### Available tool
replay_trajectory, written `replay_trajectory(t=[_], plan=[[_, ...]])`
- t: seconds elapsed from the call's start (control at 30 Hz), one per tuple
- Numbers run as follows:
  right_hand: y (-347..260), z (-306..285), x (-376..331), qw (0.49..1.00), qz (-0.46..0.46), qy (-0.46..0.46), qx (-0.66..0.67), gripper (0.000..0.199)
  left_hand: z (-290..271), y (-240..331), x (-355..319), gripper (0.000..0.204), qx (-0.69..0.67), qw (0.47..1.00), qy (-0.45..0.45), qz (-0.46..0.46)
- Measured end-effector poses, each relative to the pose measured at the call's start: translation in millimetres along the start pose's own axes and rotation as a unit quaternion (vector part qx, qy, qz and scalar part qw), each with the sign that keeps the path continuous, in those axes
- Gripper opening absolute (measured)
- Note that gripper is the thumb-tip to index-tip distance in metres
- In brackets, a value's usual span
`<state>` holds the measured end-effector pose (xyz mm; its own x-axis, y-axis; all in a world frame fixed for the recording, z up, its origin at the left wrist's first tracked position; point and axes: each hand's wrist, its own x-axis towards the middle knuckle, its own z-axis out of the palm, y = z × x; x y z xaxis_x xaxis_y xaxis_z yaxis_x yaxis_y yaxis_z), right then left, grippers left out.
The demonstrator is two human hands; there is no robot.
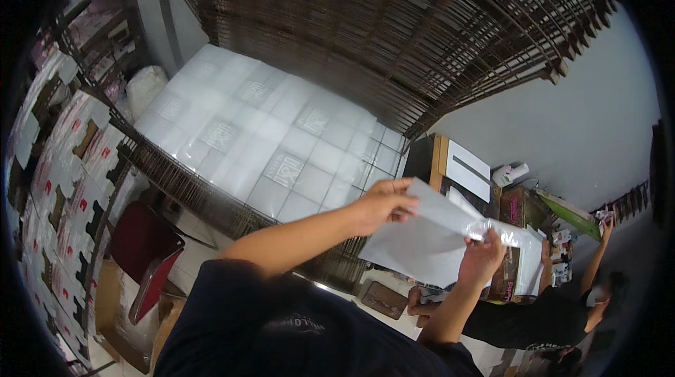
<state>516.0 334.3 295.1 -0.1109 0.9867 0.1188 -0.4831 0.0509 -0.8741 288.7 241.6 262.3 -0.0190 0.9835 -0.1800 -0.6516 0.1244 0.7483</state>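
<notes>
Our dark shirt (260, 328) is nearest; reaching rightward, our left hand (385, 206) and right hand (482, 256) pinch a translucent sheet (415, 247). Printed sheets (271, 131) lie far left, a co-worker (531, 317) right.

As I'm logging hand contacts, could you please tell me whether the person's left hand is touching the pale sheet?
Touching: the head view shows the left hand with its fingers closed on the pale sheet near its upper left corner.
</notes>
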Motion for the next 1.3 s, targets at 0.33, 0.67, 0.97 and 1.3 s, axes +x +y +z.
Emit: replay_trajectory(t=[0.33, 0.67, 0.97, 1.3], plan=[[43.6, 75.7, 149.9, 0.991, 0.094, -0.098, 0.007, 0.017, -70.8, 126.4, 62.7, 0.032, 0.019, 0.991, 0.076, 0.109], [60.1, 5.2, -2.6, 0.993, 0.105, -0.012, 0.044, 0.015, -77.6, 71.6, -48.4, 0.054, 0.199, 0.969, 0.068, 0.132], [261.6, -95.3, -15.4, 0.939, 0.304, 0.088, -0.137, 0.031, -226.2, -110.2, -1.4, 0.053, 0.275, 0.907, 0.32, -0.001], [285.0, -89.9, -2.0, 0.932, 0.243, 0.089, -0.255, 0.023, -247.7, -121.8, 17.8, 0.043, 0.454, 0.81, 0.355, 0.109]])
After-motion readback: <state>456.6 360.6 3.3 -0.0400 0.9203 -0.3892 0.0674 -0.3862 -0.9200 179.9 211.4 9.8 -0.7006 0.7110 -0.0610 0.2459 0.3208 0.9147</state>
